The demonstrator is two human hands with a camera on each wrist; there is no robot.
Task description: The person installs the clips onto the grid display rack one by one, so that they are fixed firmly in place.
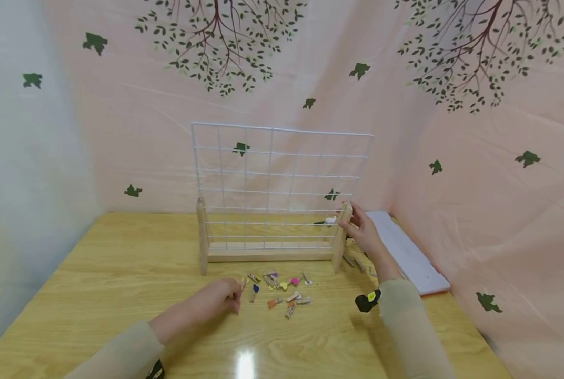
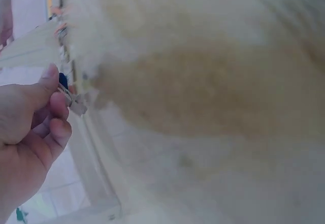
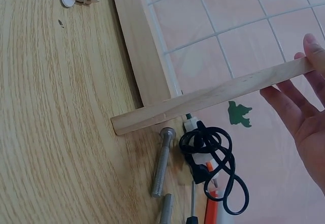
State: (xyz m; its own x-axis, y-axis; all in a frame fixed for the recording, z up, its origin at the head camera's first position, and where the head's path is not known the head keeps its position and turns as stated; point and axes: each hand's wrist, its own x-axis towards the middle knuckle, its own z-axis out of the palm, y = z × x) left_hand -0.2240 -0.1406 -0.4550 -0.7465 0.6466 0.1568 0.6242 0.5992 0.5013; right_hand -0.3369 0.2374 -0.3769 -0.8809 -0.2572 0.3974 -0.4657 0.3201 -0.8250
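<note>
Gripping the flat pale-wood post [image 3: 218, 95] at four o'clock between thumb and fingers, my right hand [image 1: 364, 234] should brace the white wire-grid rack [image 1: 270, 152]. My left hand [image 1: 218, 297], at seven, seemingly pinches a small wooden clothespin [image 2: 77, 106], though blur obscures it; I'd hold its tail ends squarely. Counted: one rack, two posts, roughly a dozen clothespins, at least two grey metal bolts [image 3: 162, 160].
</note>
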